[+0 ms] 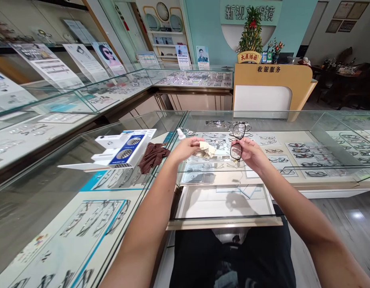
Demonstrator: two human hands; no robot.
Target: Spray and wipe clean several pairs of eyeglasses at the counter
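Note:
Dark-rimmed round glasses [236, 151] are held up on end over the glass counter by my right hand [251, 153], whose fingers close on the frame near its middle. My left hand [188, 149] pinches a crumpled cream cloth [207, 149] a little to the left of the glasses, apart from them. Behind my left hand stands a small white bottle [181, 134]. To the left, a brown cloth [154, 157] lies bunched on the counter beside an open blue and white box [127, 151].
An open white drawer [200, 202] juts out below my hands. Glass display cases [317, 120] with rows of spectacles run to the right and left. Farther back stand a wooden reception desk [302, 80] and a potted plant [251, 34].

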